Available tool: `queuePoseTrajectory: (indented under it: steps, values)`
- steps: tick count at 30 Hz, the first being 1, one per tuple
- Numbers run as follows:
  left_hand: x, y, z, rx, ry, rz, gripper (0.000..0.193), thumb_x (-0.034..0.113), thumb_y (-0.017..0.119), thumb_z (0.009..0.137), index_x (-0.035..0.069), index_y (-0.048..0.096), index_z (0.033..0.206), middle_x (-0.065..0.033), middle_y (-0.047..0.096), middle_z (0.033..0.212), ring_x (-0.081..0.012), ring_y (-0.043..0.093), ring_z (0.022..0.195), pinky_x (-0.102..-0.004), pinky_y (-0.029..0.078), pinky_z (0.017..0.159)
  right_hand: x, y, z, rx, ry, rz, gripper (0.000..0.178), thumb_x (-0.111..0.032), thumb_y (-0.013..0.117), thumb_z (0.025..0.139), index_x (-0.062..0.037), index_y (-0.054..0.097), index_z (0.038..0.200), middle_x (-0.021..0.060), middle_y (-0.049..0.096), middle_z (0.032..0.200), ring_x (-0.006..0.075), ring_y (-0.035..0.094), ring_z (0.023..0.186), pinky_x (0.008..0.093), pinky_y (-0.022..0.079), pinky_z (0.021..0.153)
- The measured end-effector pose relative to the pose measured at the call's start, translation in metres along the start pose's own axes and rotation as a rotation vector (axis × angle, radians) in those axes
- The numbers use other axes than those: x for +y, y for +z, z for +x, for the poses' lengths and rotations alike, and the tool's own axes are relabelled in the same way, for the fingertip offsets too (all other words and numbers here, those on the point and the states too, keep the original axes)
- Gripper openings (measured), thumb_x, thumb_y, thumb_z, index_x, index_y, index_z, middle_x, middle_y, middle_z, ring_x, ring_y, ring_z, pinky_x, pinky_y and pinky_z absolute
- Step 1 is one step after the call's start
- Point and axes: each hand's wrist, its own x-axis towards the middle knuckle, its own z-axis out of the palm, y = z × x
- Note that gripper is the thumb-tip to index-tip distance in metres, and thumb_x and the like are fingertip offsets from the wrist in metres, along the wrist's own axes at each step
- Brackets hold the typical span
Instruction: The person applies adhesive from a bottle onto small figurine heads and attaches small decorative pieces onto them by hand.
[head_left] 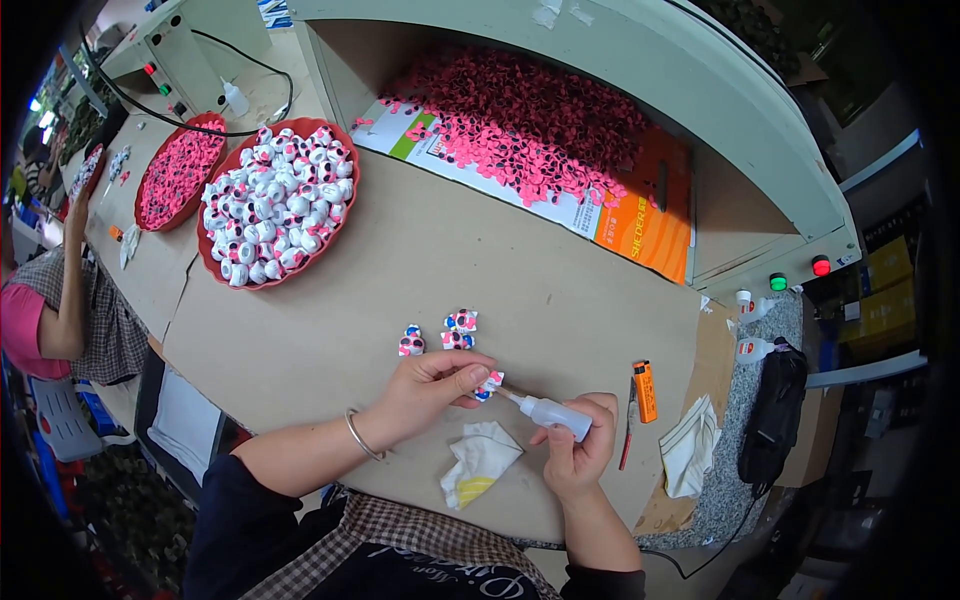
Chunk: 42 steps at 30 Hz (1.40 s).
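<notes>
Between the thumb and fingers of my left hand (430, 393) is a small white figurine (489, 386) with pink and blue parts. My right hand (585, 445) grips a translucent squeeze bottle (555, 417), tilted so that its thin tip points left and meets or nearly meets the figurine; I cannot tell which. Just beyond my left hand, several similar figurines (459, 321) lie on the table (400, 270). A white and yellow cloth (480, 463) lies crumpled between my forearms.
A red bowl (349, 200) of white pieces and another (140, 200) of pink pieces stand at left. Loose pink pieces (530, 165) fill the cubby at the back. To the right lie an orange lighter (645, 391), a thin tool (628, 430) and a white glove (690, 447). A co-worker (50, 315) sits at far left.
</notes>
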Motion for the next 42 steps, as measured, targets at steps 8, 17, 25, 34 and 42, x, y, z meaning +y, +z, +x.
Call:
queuePoseTrajectory:
  steps: [8, 17, 25, 34, 42]
  values:
    - [0.0011, 0.001, 0.0, 0.007, 0.005, 0.002, 0.024, 0.019, 0.053, 0.084, 0.004, 0.057, 0.103, -0.0008, 0.058, 0.089, -0.0058, 0.054, 0.079, -0.0211, 0.051, 0.066, 0.0012, -0.0001, -0.0015, -0.003, -0.031, -0.05, 0.022, -0.011, 0.054, 0.08, 0.0024, 0.044, 0.095, 0.0125, 0.038, 0.089, 0.0123, 0.053, 0.053, 0.0208, 0.047, 0.044]
    - [0.0005, 0.0012, 0.0003, 0.009, -0.01, 0.0, 0.024, 0.018, 0.053, 0.084, 0.004, 0.057, 0.102, -0.0013, 0.058, 0.09, -0.0064, 0.055, 0.08, -0.0217, 0.051, 0.067, 0.0021, 0.0001, -0.0043, 0.018, -0.031, -0.067, 0.022, -0.01, 0.055, 0.079, 0.0023, 0.045, 0.095, 0.0127, 0.039, 0.089, 0.0121, 0.052, 0.056, 0.0207, 0.047, 0.044]
    - [-0.0004, 0.0, -0.0006, 0.003, 0.008, -0.016, 0.023, 0.017, 0.053, 0.084, 0.003, 0.057, 0.103, -0.002, 0.058, 0.092, -0.0071, 0.055, 0.082, -0.0217, 0.051, 0.068, 0.0025, -0.0033, -0.0069, 0.033, -0.05, -0.104, 0.023, -0.009, 0.056, 0.078, 0.0024, 0.045, 0.094, 0.0127, 0.039, 0.088, 0.0129, 0.052, 0.059, 0.0205, 0.048, 0.044]
    - [-0.0003, 0.0014, -0.0011, 0.009, 0.024, -0.024, 0.023, 0.016, 0.053, 0.084, 0.003, 0.057, 0.102, -0.0021, 0.058, 0.092, -0.0072, 0.055, 0.083, -0.0214, 0.051, 0.068, -0.0002, -0.0039, -0.0085, -0.001, -0.051, -0.152, 0.022, -0.013, 0.053, 0.08, 0.0018, 0.044, 0.092, 0.0111, 0.038, 0.086, 0.013, 0.049, 0.06, 0.0211, 0.046, 0.045]
    - [-0.0001, 0.0014, -0.0005, 0.006, 0.017, -0.01, 0.022, 0.015, 0.053, 0.084, 0.003, 0.057, 0.102, -0.0023, 0.058, 0.093, -0.007, 0.055, 0.083, -0.0209, 0.05, 0.068, 0.0042, -0.0055, -0.0049, -0.063, -0.091, -0.23, 0.021, -0.016, 0.049, 0.083, 0.0019, 0.041, 0.09, 0.0101, 0.035, 0.087, 0.0121, 0.049, 0.055, 0.0208, 0.047, 0.042]
